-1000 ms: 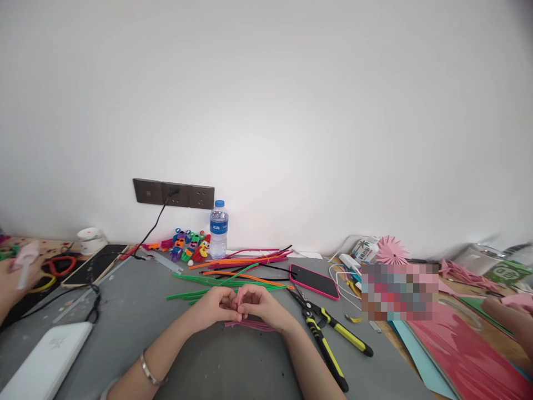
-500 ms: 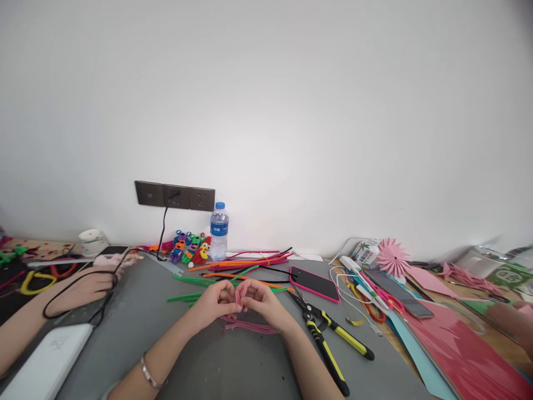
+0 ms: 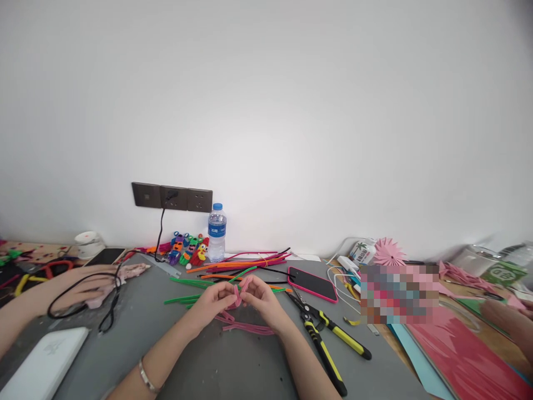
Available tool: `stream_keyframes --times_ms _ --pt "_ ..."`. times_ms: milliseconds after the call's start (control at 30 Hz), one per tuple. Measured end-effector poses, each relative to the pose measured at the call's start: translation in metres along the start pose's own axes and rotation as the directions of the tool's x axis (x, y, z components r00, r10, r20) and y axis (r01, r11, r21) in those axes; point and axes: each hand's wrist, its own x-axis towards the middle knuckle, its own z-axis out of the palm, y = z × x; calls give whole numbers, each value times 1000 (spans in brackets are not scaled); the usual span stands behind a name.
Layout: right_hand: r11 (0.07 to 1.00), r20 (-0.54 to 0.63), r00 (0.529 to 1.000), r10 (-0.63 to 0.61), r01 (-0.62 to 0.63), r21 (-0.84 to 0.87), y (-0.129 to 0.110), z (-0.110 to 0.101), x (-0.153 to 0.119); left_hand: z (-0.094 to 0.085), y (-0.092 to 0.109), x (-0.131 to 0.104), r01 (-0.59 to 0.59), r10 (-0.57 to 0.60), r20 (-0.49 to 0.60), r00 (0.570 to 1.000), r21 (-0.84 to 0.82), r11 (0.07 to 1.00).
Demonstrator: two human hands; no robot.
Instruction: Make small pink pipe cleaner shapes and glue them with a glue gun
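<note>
Shaping, by the look of the grip, a soft pink fuzzy craft stem [image 3: 237, 303] between the fingertips of both hands, just above the grey worktop [image 3: 233, 372]. Left hand [image 3: 214, 303]: fingers curled, thumb and forefinger pinched on the stem. Right hand [image 3: 260, 298]: likewise pinched, from the other side; exact contact partly hidden. Stem sits between the two hands, fingertips near each other. Next move, in my judgement, calls for a light, even pinch from both sides; such a stem should bend easily and may spring back. Small bundle of pink fuzzy stems [image 3: 250, 329] lies just below the hands, nearer the wearer. Bright green fuzzy stems [image 3: 191, 283] lie beyond the left hand. Pliers with yellow-and-black handles [image 3: 318, 341] rest, spread, right of the right forearm.
</note>
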Motion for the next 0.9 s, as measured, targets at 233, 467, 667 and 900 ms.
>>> stream_keyframes --times_ms 233,467,667,900 --pt "999 -38 999 -16 15 -32 -4 5 0 -2 -5 1 15 -15 19 1000 -37 999" --pt "999 -35 999 -24 23 -38 0 5 1 -4 -5 3 -20 20 -37 999 4 1000" --pt "999 -40 998 -51 51 -12 3 6 2 -6 -3 3 -48 51 -44 998 68 996" --pt "999 -58 998 -28 27 -22 6 4 2 -6 -1 3 -15 18 -19 1000 118 993"
